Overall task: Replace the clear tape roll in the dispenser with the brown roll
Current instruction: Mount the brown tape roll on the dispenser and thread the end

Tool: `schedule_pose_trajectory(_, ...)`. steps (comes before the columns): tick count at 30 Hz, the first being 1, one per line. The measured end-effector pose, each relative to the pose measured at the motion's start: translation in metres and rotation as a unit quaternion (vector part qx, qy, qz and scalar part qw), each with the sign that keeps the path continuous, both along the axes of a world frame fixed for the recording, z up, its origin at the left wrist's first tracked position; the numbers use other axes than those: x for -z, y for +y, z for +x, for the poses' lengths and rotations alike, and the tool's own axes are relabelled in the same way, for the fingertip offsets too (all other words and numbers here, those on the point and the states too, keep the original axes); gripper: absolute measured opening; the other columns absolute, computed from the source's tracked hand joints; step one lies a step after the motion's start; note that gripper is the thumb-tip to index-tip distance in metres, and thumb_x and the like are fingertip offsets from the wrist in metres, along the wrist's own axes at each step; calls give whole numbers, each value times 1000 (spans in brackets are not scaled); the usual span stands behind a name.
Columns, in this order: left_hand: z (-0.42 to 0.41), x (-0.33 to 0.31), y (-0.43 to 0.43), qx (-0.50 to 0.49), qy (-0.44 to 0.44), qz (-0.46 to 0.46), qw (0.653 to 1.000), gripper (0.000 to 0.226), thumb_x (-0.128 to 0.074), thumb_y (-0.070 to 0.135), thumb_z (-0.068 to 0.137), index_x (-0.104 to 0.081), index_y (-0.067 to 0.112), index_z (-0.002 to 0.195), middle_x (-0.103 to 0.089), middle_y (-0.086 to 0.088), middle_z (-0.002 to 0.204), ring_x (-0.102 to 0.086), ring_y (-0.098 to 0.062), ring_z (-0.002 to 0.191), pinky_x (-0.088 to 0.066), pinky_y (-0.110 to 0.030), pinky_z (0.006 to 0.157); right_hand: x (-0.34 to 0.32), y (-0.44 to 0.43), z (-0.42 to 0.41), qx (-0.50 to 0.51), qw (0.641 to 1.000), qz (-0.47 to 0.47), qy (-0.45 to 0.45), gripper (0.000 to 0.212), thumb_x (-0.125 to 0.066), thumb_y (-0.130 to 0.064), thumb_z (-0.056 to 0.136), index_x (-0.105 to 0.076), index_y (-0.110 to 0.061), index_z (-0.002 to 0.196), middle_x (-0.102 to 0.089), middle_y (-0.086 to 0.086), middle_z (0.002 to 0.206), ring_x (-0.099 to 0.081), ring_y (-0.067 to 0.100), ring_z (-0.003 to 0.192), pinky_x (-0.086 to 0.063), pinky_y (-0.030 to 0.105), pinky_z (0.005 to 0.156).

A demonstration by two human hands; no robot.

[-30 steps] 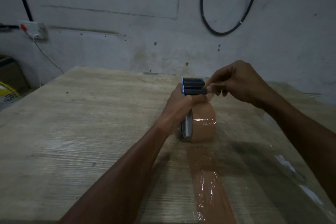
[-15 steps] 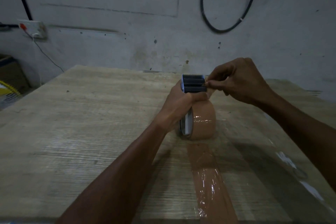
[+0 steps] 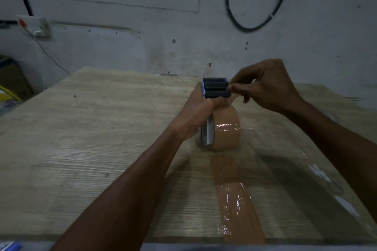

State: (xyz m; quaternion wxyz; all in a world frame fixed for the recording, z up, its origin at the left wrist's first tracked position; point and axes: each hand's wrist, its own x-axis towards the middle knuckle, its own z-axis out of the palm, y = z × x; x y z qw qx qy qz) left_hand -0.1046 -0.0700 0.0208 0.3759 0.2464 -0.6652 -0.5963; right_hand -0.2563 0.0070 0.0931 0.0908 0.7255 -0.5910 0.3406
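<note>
**Brown roll seated in the dispenser, tape end being pinched at the head**

The dispenser (image 3: 214,96) is being gripped by the left hand (image 3: 195,116), whose fingers are wrapped tight around its body just below the dark ribbed head. The tool is being held upright on the wooden table (image 3: 91,138), with the brown roll (image 3: 226,134) mounted on it and resting against the tabletop. The right hand (image 3: 265,85) is being held at the right side of the head, thumb and forefinger pressed together beside the ribbed rollers; a pale brown edge is showing at the fingertips, though whether tape is actually being pinched between them cannot be told. A strip of brown tape (image 3: 236,199) is being shown stuck flat to the table, running from the roll toward the near edge, glossy and wrinkled. To its right, a wide clear film (image 3: 318,173) is lying along the tabletop, catching the light.
</note>
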Motion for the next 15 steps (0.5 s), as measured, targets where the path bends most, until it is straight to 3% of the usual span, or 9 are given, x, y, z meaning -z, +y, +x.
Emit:
schedule_pose_trajectory(7, 1, -2, 2, 30, -1, 3, 1000, 51, -70, 16, 87, -49, 21, 134, -67, -9, 118, -68, -24, 104, -57, -40, 88, -3, 4, 3, -7, 1000, -20, 11, 6, -78, -14, 81, -78, -10, 84, -72, -4, 69, -67, 0, 50, -55, 16, 49)
schedule_pose_trajectory(10, -2, 0, 1, 24, 4, 15, 1000, 56, -72, 17, 82, -51, 19, 134, -68, -12, 118, -68, -28, 106, -56, -46, 93, -3, -3, 5, 19, 999, -20, 41, 5, -79, -11, 78, -78, -10, 83, -74, 0, 73, -63, -1, 51, -51, 11, 56)
schedule_pose_trajectory(13, -2, 0, 1, 31, 5, 20, 999, 56, -75, 17, 79, -55, 16, 131, -68, -13, 116, -69, -29, 103, -57, -46, 91, -1, -5, 8, 39, 995, -32, 83, 6, -75, -5, 73, -76, -10, 77, -74, 5, 71, -64, 11, 60, -56, 30, 63)
schedule_pose_trajectory(15, -1, -2, 1, 40, 0, 9, 999, 52, -76, 14, 81, -56, 15, 128, -69, -11, 112, -70, -22, 95, -59, -37, 80, 1, -5, 9, 58, 992, -28, 105, 6, -69, -6, 71, -72, -11, 73, -70, 3, 67, -62, 17, 61, -56, 41, 62)
